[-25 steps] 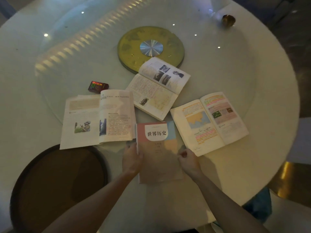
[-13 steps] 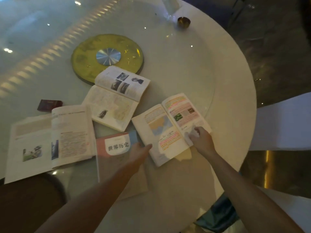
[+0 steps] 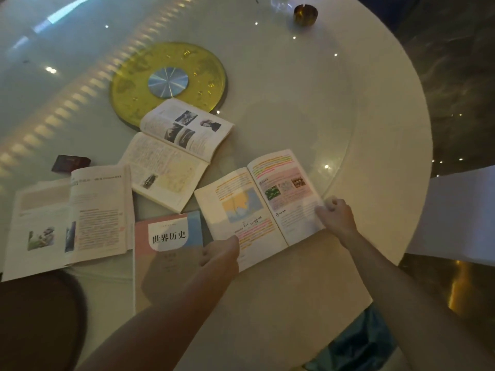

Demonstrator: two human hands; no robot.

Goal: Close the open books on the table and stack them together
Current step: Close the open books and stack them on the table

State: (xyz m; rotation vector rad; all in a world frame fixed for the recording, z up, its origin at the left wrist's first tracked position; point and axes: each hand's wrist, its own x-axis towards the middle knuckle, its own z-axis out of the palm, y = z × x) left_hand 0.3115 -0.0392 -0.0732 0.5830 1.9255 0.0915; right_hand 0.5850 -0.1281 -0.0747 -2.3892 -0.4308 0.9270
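Right hand point(image 3: 336, 216): pinches right page of map book point(image 3: 257, 207).
Left hand point(image 3: 221, 253): at its left edge, grip unclear.

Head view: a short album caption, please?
Left hand and right hand hold a highlighted open book beside a closed book.

Closed pink book point(image 3: 167, 236) lies beside open highlighted book point(image 3: 257, 204) and two open books point(image 3: 171, 156).

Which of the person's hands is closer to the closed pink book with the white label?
Left. The left hand sits at the closed pink book's right edge; the right hand is farther right, its fingers pinching the far page of the open highlighted map book.
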